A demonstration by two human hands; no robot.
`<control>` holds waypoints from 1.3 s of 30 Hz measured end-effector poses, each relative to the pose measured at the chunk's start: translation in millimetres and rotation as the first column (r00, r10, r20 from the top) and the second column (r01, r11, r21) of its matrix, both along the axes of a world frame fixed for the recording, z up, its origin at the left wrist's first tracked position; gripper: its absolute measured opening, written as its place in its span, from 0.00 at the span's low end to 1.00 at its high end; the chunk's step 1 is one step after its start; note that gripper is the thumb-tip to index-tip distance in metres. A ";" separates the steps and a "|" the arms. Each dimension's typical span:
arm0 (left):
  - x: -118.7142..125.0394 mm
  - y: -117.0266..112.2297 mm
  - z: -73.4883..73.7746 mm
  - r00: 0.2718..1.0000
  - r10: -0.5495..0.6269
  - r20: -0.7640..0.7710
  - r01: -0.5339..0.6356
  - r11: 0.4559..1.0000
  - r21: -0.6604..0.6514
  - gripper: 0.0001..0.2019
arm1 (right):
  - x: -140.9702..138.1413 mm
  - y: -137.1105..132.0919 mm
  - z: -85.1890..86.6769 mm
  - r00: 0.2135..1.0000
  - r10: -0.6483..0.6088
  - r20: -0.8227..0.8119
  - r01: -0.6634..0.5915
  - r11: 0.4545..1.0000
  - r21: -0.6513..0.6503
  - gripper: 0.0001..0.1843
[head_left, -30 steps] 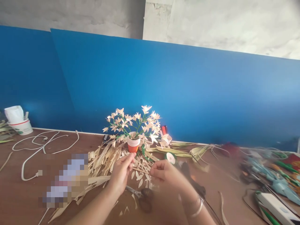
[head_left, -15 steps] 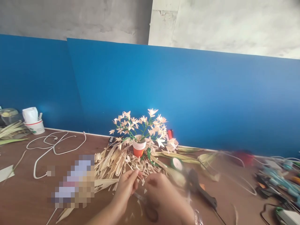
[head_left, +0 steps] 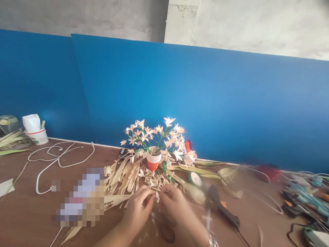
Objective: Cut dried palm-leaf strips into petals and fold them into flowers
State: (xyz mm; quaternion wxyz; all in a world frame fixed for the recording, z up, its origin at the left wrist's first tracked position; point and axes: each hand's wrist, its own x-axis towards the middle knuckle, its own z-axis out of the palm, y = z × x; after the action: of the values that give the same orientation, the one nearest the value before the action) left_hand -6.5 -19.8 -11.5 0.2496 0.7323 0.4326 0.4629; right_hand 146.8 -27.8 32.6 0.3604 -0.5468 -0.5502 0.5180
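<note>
My left hand and my right hand meet at the fingertips low in the middle, both pinched closed. Between them shows a small pale husk petal; the fingers hide part of it. Just beyond stands a red-and-white paper cup holding green stems with many pale husk flowers. Loose cut petals lie in front of the cup. Below my right hand are the dark handles of scissors, partly blurred.
A black glue gun and a green tape roll lie to the right. Dried husk strips spread left of the cup. A white cable, a white tub and a blurred-out item are on the left; tools are piled at far right.
My right hand has turned, and its fingertips now meet those of my left. A small pale petal shows between them. The view has shifted slightly.
</note>
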 end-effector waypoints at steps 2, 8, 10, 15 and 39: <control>-1.0 -2.2 -2.5 0.997 -0.003 0.074 -0.005 0.994 0.108 0.10 | -2.1 1.8 -5.0 0.974 -0.003 -0.226 -0.034 0.987 -0.159 0.05; 0.2 -7.8 -1.9 0.976 -0.156 0.152 0.128 0.976 0.176 0.15 | -4.7 0.6 -12.2 0.885 0.067 -0.461 -0.217 0.935 -0.280 0.10; 1.4 -7.8 -2.3 0.978 -0.133 0.162 0.109 0.983 0.147 0.14 | -6.8 0.3 -14.2 0.888 0.027 -0.459 -0.171 0.946 -0.274 0.13; 2.1 -5.7 -5.9 0.975 0.065 0.210 -0.083 0.993 0.081 0.12 | -11.5 0.6 -19.5 0.925 -0.082 -0.370 0.021 0.986 -0.166 0.16; -3.9 -1.0 3.9 0.940 -0.269 0.211 0.248 0.961 0.121 0.12 | 0.3 1.0 -11.2 0.910 0.000 -0.414 -0.124 0.954 -0.272 0.08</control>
State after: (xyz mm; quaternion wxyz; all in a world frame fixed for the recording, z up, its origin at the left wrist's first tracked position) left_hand -10.5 -20.8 -7.6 0.3214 0.7363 0.2797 0.5257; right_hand 147.1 -26.8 21.4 0.3657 -0.4555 -0.3971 0.7079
